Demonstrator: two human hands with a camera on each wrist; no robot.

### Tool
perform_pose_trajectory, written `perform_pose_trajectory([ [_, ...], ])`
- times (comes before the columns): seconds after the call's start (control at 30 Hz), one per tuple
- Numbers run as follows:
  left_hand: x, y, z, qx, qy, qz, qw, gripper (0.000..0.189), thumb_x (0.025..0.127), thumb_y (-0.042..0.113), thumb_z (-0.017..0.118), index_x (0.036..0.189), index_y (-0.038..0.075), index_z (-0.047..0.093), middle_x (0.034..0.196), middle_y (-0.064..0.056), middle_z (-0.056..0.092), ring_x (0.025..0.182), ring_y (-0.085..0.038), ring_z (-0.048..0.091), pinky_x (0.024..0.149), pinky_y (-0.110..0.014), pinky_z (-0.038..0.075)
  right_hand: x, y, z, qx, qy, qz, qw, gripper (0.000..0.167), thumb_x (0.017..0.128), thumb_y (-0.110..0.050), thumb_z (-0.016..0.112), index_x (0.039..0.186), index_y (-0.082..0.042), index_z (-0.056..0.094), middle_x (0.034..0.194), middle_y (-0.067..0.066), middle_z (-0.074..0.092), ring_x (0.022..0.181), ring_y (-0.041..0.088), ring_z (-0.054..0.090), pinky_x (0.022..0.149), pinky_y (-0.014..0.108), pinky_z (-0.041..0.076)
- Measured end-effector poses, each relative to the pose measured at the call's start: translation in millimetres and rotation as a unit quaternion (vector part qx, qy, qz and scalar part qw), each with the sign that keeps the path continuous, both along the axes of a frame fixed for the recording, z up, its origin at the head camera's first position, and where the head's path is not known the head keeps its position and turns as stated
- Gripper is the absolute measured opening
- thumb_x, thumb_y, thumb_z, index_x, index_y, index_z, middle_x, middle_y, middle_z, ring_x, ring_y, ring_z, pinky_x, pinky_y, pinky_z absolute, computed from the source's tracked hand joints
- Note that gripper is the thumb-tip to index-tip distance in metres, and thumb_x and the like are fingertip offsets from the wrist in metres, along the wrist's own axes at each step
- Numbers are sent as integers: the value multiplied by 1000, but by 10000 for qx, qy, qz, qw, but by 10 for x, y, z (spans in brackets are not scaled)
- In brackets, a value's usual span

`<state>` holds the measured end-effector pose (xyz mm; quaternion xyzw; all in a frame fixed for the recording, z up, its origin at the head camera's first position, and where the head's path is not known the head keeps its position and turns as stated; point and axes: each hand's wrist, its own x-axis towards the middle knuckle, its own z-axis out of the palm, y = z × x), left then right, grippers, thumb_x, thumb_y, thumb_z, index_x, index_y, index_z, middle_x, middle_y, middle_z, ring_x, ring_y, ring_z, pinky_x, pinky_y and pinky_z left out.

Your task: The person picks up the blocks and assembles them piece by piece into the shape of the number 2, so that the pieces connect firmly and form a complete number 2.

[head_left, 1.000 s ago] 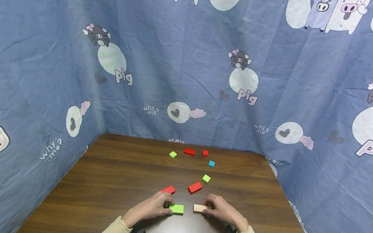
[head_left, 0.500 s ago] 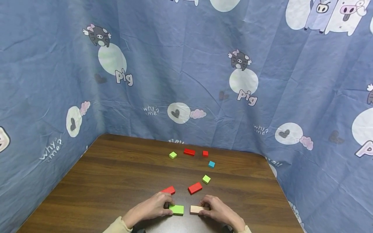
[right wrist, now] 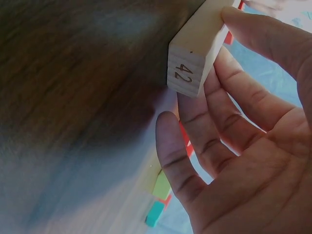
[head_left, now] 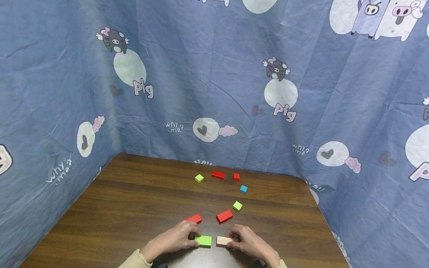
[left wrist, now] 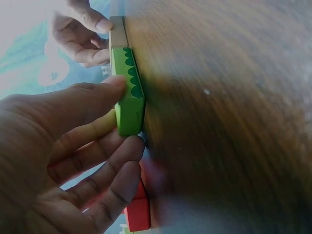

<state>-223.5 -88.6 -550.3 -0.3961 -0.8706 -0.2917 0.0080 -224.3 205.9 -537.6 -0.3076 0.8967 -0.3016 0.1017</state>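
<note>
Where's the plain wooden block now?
Head view, lower middle: the plain wooden block is in the right hand, just right of the green block that the left hand holds.

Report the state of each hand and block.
Left hand: pinching green block
Right hand: pinching wooden block
Green block: held, apart from wooden block
Wooden block: held
Left red block: resting, partly hidden
Right red block: unheld
Far red block: unheld
Small red block: unheld
Blue block: unheld
Near lime block: unheld
Far lime block: unheld

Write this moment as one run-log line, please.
left hand: pinches green block | right hand: pinches pale wooden block | spacing: narrow gap between facing ends
</note>
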Motion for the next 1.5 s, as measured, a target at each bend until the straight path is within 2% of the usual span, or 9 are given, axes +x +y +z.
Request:
perform_pose_trajectory([
  [0.3,11,3,23,-18,-109,14,9999,15,77,17,80,87,11,70,79,11,58,71,3,49,64,-13,40,0,-24,-24,68,53,28,10000,16,85,-30,73,94,-18,67,85,-13,59,74,-3,49,65,17,41],
  [0.73,17,8,36,20,-142,17,9999,15,76,17,80,86,11,70,78,10,57,70,3,48,63,-13,40,2,-106,-8,191,-171,20,9997,17,86,-32,71,98,-19,67,88,-15,57,76,-2,47,67,18,40],
  [1.23,6,16,26,-23,-257,84,9996,15,77,18,80,87,11,71,78,11,57,70,3,49,63,-14,41,21,-132,-47,167,257,171,9994,18,87,-35,70,98,-20,67,87,-15,58,77,-3,47,68,17,40],
  [1.5,-16,18,14,-29,-285,42,9996,15,76,16,81,86,11,70,77,11,57,68,4,48,61,-12,40,30,-154,-30,88,117,123,9998,17,87,-33,70,98,-20,68,86,-15,58,76,-3,48,66,17,41],
])
